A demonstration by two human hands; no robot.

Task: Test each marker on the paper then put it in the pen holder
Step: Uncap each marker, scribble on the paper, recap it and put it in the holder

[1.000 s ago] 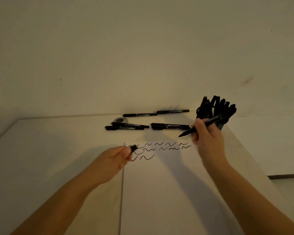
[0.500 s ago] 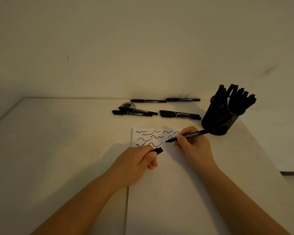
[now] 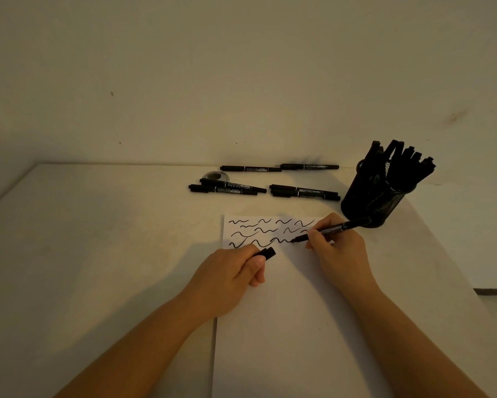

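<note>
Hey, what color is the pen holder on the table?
Black, with a mesh wall; the pen holder shows best in the head view, the only one.

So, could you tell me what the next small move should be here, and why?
Probably finish the short squiggle: the marker in the right hand has its tip down on the paper at the end of the third row of marks. The left hand holds the cap ready for recapping afterwards.
</note>
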